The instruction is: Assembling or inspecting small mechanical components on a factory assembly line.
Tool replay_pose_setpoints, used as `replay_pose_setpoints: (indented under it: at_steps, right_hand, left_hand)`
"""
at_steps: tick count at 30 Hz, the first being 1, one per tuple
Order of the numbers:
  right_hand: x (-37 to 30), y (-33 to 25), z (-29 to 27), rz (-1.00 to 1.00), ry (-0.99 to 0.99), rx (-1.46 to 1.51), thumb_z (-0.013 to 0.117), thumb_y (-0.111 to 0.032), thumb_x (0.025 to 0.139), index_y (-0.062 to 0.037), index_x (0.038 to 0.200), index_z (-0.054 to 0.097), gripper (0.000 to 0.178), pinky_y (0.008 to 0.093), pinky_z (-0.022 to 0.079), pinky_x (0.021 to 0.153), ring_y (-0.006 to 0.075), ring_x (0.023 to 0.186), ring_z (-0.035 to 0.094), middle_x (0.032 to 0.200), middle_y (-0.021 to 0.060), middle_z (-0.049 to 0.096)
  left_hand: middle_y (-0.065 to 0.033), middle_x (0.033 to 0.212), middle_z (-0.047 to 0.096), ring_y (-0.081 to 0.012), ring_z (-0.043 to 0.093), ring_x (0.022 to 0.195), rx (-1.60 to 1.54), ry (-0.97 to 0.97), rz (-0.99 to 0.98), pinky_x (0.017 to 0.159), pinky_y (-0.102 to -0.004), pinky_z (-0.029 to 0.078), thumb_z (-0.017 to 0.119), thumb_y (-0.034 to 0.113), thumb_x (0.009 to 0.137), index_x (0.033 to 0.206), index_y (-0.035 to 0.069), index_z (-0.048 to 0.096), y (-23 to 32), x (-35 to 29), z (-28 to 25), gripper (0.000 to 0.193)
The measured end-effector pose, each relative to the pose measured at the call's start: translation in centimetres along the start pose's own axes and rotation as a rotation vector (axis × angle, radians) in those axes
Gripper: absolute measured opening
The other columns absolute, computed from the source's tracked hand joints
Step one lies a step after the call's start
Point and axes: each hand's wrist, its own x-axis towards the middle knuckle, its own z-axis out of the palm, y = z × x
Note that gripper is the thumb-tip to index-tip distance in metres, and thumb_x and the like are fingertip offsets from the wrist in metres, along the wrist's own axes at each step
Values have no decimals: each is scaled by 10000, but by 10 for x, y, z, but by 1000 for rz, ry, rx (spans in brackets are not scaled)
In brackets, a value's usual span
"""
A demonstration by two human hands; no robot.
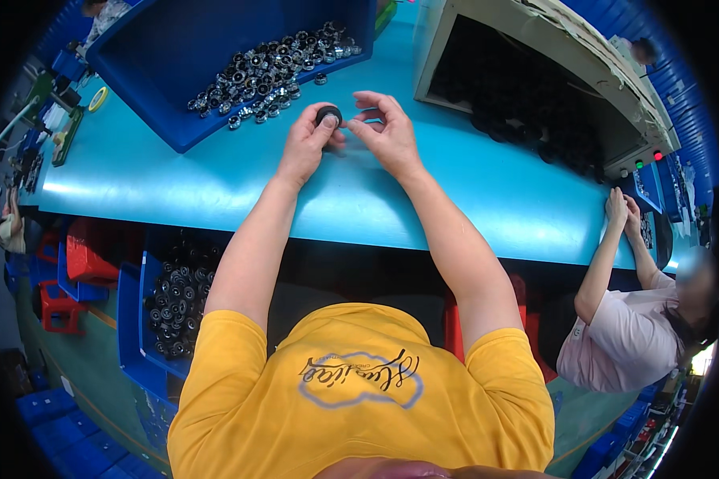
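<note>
Left hand [302,150]: closed on the black round part, thumb against it
Right hand [392,140]: half open, fingertips beside the part; cannot tell if they pinch anything
Black round part [327,113]: upper centre of the frame; best gripped firmly, worked lightly and squarely

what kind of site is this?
Probably a factory assembly area: a long blue worktable, a large blue bin with many small shiny parts, and a co-worker at the same table.
</note>
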Motion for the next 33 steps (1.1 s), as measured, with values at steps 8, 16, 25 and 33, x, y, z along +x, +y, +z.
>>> replay_pose_setpoints:
  at_steps: [8,16,25,33]
  right_hand:
    - [-2,3,8,238,-191,128,752,-77,822,15,1341,559,562,305,568,845,170,985,664,1140,115,680]
    - [-10,5,19,143,-74,-12,734,-19,781,24,1274,609,510,305,603,803,185,958,691,1113,137,677]
    - [-18,-2,29,31,-29,-100,719,-4,787,25,1230,615,456,318,622,791,225,969,678,1083,144,631]
    - [-18,-2,27,-140,-2,-288,741,-65,807,18,1188,628,407,312,616,726,202,906,674,1027,135,650]
  left_hand:
    - [-56,968,634,-117,600,755,133,3,80,637,-256,529,546,198,1024,1230,52,525,-11,2,-4,254]
    - [-11,882,594,-85,549,669,219,118,59,549,-246,489,560,100,989,1148,63,582,-6,-4,8,165]
    - [-5,888,623,-92,603,762,122,141,62,639,-253,526,573,61,974,1120,48,619,-3,-3,6,154]
    - [-45,1014,655,-139,661,895,122,83,40,739,-261,576,535,115,1020,1199,55,582,-10,1,-2,194]
